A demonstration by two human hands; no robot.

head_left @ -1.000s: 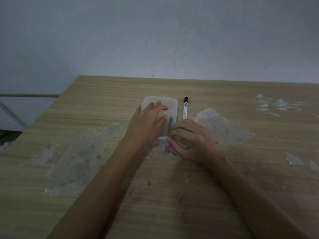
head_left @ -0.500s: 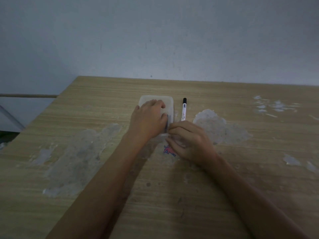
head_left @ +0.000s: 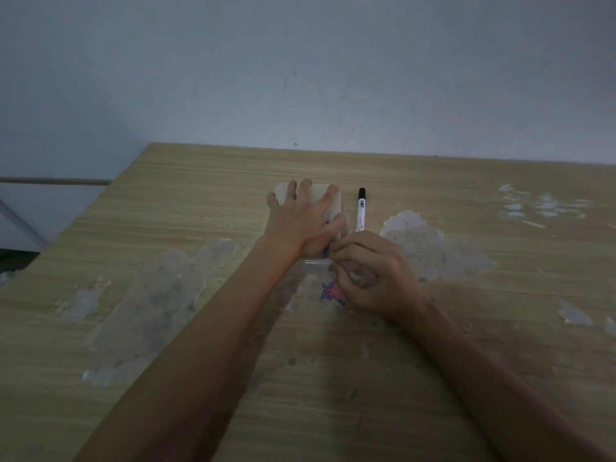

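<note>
A translucent plastic pouch [head_left: 318, 197] lies flat on the wooden table [head_left: 186, 208], with something dark dimly showing inside it. My left hand [head_left: 300, 225] presses down on top of it, fingers straight and spread to its far edge. My right hand [head_left: 373, 275] sits at the pouch's near end, its fingertips pinching that edge. A red and blue print [head_left: 330, 291] on the clear plastic shows just left of my right hand. Most of the pouch is hidden under both hands.
A white marker [head_left: 360, 211] with a black cap lies just right of the pouch, pointing away from me. The tabletop has worn grey patches [head_left: 430, 248]. The table's left edge runs diagonally at the left, and a plain wall stands behind.
My left hand has flattened and spread its fingers, reaching further across the pouch to its far edge. My right hand stays at the near edge, still pinching it.
</note>
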